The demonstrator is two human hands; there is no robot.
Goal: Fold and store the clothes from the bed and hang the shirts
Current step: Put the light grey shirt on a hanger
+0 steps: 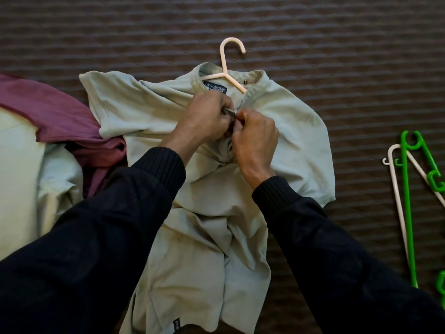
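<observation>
Shirt (284, 131), pale green, lies front-up on the dark quilted bed (337, 44), long axis running from collar at the far side to hem nearest the person. Pink hanger (228, 68) sits inside the neck, hook pointing away. Both hands meet at the placket just below the collar — left hand (204, 116) and right hand (255, 136) touching, each pinching the shirt's front edge, apparently at a button.

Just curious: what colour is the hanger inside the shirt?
Pale pink hanger, seen in the head view.
</observation>
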